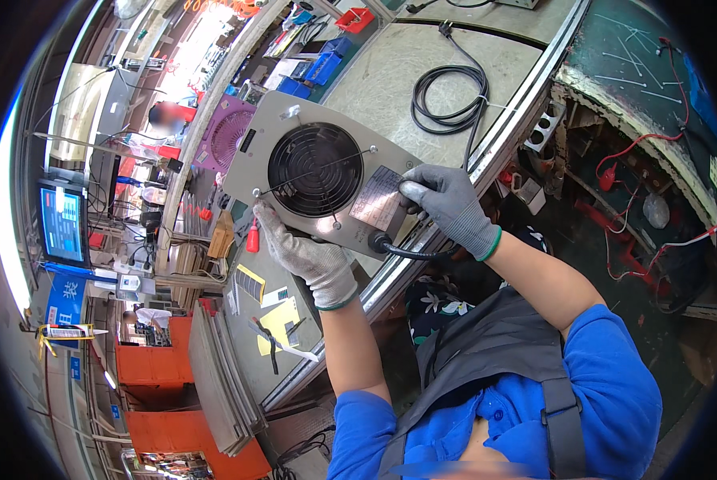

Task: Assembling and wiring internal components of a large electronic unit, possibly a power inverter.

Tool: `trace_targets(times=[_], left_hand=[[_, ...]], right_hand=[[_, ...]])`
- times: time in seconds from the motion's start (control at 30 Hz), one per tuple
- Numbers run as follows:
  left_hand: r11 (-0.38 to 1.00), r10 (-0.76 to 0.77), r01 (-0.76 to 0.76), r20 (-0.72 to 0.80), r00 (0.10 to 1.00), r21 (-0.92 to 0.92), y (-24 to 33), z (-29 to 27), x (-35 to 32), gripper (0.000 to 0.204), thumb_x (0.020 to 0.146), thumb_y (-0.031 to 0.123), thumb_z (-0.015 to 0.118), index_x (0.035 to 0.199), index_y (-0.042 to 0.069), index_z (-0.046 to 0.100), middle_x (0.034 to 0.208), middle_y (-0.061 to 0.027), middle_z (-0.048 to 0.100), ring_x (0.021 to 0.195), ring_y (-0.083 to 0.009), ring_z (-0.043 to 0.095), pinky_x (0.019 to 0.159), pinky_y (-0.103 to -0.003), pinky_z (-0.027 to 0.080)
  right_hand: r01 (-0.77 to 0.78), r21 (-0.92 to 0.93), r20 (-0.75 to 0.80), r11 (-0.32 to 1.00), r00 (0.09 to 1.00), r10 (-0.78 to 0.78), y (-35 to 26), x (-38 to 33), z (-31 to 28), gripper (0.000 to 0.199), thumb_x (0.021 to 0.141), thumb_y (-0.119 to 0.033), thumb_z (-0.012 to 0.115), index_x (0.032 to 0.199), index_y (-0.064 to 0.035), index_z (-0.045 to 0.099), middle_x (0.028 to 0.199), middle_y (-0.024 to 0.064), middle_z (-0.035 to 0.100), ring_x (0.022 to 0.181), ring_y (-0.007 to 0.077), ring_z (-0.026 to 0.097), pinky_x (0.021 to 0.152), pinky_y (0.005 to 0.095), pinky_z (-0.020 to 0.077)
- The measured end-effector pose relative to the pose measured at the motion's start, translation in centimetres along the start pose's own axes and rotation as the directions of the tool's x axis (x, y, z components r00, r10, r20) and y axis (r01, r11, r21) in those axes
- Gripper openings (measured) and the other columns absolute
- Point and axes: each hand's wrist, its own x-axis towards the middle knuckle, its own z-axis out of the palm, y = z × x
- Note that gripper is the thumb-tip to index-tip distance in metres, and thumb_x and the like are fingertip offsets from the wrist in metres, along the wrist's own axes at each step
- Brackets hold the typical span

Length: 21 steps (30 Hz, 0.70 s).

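Two gloved hands hold one flat grey panel [294, 132] above the workbench [390, 72]. A round black fan grille [315, 170] sits in the middle of the panel, face up toward the camera.

Left hand [310, 254]: grey knit glove, fingers curled and clamped on the panel's lower edge — fingertips reach up onto the face just below the grille, thumb side hidden behind the plate.

Right hand [448, 202]: same kind of glove, fingers [416, 190] bent together and pressed on the panel's right edge, tips resting against a small rectangular label [377, 198] beside the grille. Cannot tell whether the thumb wraps under.

A black cable [410, 251] leaves the panel's lower right corner, just below the right fingers, and loops under the right wrist.

Beyond the fingertips — farther up the bench — lies a coiled black cord [448, 96]. Past the panel's far left corner sits a purple fan housing [226, 132], partly covered by the panel. Below the left fingers, a red-handled tool [253, 238] stands near the bench edge; blue bins [318, 68] sit well beyond the panel. A lit screen [62, 222] is far off to the left of the left hand.

Blue sleeves and a grey apron strap show at the lower edge.
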Motion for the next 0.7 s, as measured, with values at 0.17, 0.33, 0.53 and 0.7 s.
trace_targets(times=[0.17, 0.33, 0.53, 0.7], left_hand=[[0.976, 0.096, -0.097, 0.017, 0.995, 0.194, -0.7, -0.9, 0.0, 0.044, 0.111, 0.019, 0.039, 0.149, -0.004, 0.044, 0.149, -0.0187, 0.049, 0.134, -0.0233, 0.052, 0.113, -0.037, 0.044], [0.863, 0.22, -0.24, 0.096, 0.971, 0.444, -0.9, -1.1, -0.5, 0.043, 0.11, 0.015, 0.041, 0.149, -0.004, 0.044, 0.15, -0.021, 0.048, 0.137, -0.0282, 0.05, 0.117, -0.04, 0.04], [0.962, 0.165, -0.165, 0.02, 0.986, 0.218, -0.4, -0.3, -1.1, 0.056, 0.101, 0.015, 0.061, 0.149, -0.006, 0.041, 0.15, -0.0245, 0.048, 0.139, -0.0357, 0.048, 0.119, -0.043, 0.037], [0.917, 0.199, -0.204, 0.051, 0.979, 0.343, 0.0, 0.2, -1.5, 0.051, 0.101, 0.013, 0.059, 0.146, -0.007, 0.044, 0.149, -0.0246, 0.049, 0.139, -0.0348, 0.049, 0.118, -0.043, 0.038]], right_hand=[[0.067, -0.067, -0.021, 0.995, 0.997, -0.069, -0.1, -0.1, 0.1, 0.019, 0.097, -0.013, 0.065, 0.108, 0.0018, 0.071, 0.086, 0.0052, 0.071, 0.075, 0.0077, 0.066, 0.068, 0.0229, 0.0555], [0.164, -0.208, -0.063, 0.964, 0.982, -0.18, 0.7, -0.2, 0.2, 0.018, 0.094, -0.013, 0.067, 0.103, 0.0023, 0.072, 0.08, 0.0043, 0.071, 0.071, 0.0076, 0.064, 0.067, 0.0248, 0.0541], [0.166, -0.604, -0.054, 0.78, 0.967, -0.248, -0.3, 0.1, 0.5, 0.028, 0.088, -0.032, 0.075, 0.09, -0.0042, 0.071, 0.074, 0.0075, 0.07, 0.068, 0.0175, 0.069, 0.065, 0.033, 0.0544], [-0.024, -0.89, -0.125, 0.455, 0.973, -0.194, -4.2, 1.2, -2.1, 0.034, 0.088, -0.043, 0.075, 0.085, -0.0092, 0.069, 0.071, 0.0097, 0.068, 0.067, 0.0256, 0.07, 0.065, 0.0395, 0.0548]])
